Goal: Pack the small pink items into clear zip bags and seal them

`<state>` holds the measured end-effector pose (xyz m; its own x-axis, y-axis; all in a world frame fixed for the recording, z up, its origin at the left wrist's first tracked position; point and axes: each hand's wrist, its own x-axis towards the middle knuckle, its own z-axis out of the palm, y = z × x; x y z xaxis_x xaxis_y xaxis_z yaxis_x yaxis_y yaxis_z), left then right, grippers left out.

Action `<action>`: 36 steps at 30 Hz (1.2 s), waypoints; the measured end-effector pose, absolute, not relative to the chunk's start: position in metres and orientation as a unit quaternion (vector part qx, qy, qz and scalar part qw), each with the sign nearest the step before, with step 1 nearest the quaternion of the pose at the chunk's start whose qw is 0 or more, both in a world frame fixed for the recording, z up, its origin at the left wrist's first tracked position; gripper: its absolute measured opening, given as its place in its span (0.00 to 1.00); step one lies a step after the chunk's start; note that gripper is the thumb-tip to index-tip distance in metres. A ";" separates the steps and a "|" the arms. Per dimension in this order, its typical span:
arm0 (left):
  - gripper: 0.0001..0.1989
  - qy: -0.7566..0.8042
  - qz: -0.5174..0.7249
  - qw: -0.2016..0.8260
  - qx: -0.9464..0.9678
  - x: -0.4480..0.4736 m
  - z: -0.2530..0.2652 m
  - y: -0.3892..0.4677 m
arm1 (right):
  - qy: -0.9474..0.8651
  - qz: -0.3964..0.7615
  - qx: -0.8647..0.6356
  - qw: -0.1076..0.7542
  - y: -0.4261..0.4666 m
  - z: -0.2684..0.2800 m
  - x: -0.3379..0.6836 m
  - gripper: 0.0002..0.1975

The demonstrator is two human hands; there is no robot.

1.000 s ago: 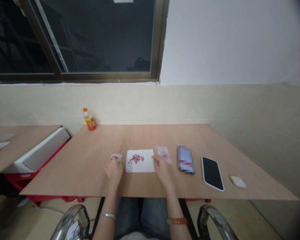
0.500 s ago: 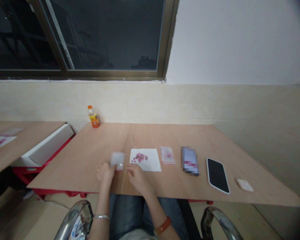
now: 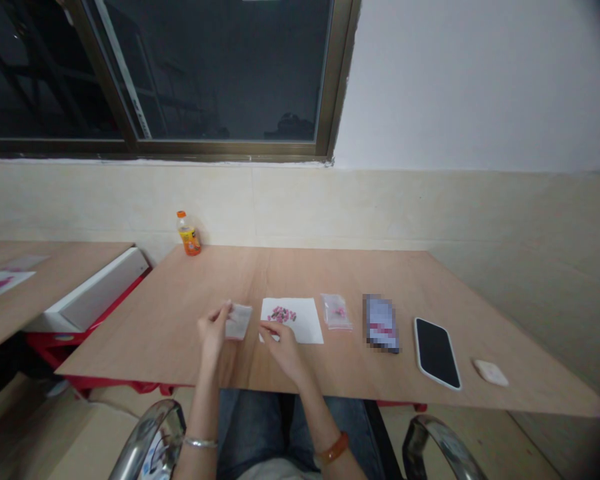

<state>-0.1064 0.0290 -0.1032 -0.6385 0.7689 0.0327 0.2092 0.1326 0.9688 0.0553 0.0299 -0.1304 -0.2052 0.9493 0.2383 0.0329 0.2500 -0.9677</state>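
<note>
My left hand (image 3: 212, 331) is closed in a pinch at the left edge of a small clear plastic bag (image 3: 239, 323), which leans slightly to the right. Just left of a white paper sheet (image 3: 307, 323), my right hand (image 3: 284, 348) has thumb and forefinger pressed together over the sheet's lower left edge; whatever lies between them is too small to make out. On the paper sits a cluster of small pink and dark pieces (image 3: 283, 314), a little beyond my right fingertips.
Right of the paper lies another clear bag (image 3: 337, 312) with a few pink bits. Further right are a blurred-out item (image 3: 380, 323), a black-screened tablet or phone (image 3: 437, 353) and a whitish flat object (image 3: 491, 373). An orange drink bottle (image 3: 189, 235) stands at the back left.
My left fingertips have risen to the bag's upper left side, and the bag has tilted and shifted slightly right. My right hand has moved a little right, nearer the pieces.
</note>
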 end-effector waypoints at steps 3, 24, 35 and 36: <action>0.21 0.602 0.654 0.331 0.316 -0.084 -0.095 0.029 | -0.563 0.539 -0.364 0.510 0.027 -0.119 0.051 0.14; 0.19 0.559 0.647 0.352 0.381 -0.022 -0.075 0.021 | -0.354 0.693 -0.327 0.535 0.026 -0.091 0.064 0.17; 0.19 0.565 0.547 0.280 0.551 -0.048 -0.065 0.017 | -0.423 0.590 -0.415 0.548 0.036 -0.093 0.093 0.17; 0.17 0.555 0.528 0.282 0.578 -0.048 -0.062 0.015 | -0.431 0.587 -0.417 0.544 0.036 -0.092 0.094 0.17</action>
<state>-0.0476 0.0146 -0.0620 -0.1738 0.9386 0.2981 0.3430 -0.2260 0.9117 0.0937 0.0363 -0.0921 -0.0608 0.9979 -0.0204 -0.2800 -0.0367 -0.9593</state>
